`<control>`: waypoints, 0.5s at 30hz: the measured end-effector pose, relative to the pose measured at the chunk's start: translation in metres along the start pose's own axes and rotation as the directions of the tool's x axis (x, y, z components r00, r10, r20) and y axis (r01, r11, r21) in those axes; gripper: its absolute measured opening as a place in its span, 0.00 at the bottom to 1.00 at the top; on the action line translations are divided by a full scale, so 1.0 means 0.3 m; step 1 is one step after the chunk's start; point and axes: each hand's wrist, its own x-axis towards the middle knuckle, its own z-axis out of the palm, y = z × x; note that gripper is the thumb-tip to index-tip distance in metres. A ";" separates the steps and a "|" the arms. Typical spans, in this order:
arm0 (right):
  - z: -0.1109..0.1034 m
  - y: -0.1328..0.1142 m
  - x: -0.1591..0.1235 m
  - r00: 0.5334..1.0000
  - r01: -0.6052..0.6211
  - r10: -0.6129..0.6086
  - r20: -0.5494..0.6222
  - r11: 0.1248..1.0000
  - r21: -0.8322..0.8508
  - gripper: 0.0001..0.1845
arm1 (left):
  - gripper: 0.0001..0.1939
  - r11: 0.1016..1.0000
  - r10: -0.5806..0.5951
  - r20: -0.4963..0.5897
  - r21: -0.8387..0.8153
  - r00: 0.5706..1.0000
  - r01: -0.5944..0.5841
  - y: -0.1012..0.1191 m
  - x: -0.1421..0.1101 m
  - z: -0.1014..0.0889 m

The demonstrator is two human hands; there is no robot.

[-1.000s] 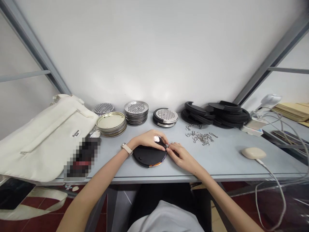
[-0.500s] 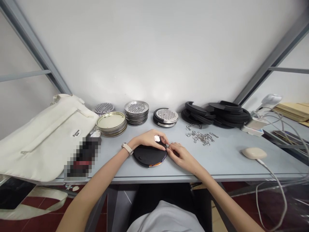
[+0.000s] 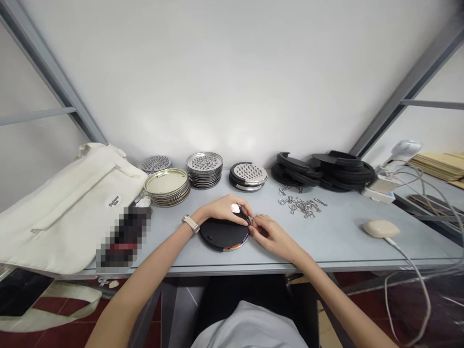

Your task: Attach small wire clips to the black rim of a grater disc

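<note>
A black round disc (image 3: 224, 234) lies flat on the table before me, with a silvery rim and an orange and purple strip along its lower right edge. My left hand (image 3: 229, 210) is closed over its upper part, thumb and fingers gripping near the right edge. A small white piece (image 3: 235, 208) shows by its fingers. At that same edge, my right hand (image 3: 267, 231) pinches with thumb and forefinger. A small metal wire clip (image 3: 250, 221) seems to be between the fingertips, mostly hidden. Several loose wire clips (image 3: 302, 205) lie farther right.
Along the wall stand gold lids (image 3: 166, 181), perforated grater discs (image 3: 205, 163), a black-edged perforated disc (image 3: 250, 172) and black round pieces (image 3: 340, 169). A white bag (image 3: 72, 208) fills the left. A cream corded device (image 3: 381, 228) sits at right.
Both hands keep their places at the disc's right edge. The right fingertips have shifted slightly, and the whole view has moved a little.
</note>
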 end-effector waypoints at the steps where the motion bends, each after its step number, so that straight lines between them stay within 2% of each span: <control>1: 0.000 0.000 0.000 1.000 0.002 -0.002 -0.005 1.000 0.002 0.13 | 0.16 1.000 -0.006 -0.003 0.001 1.000 0.006 0.000 0.000 0.000; 15: -0.004 -0.012 0.000 1.000 -0.014 0.014 -0.018 1.000 -0.009 0.13 | 0.15 1.000 0.006 -0.017 0.015 1.000 -0.006 -0.011 0.001 0.002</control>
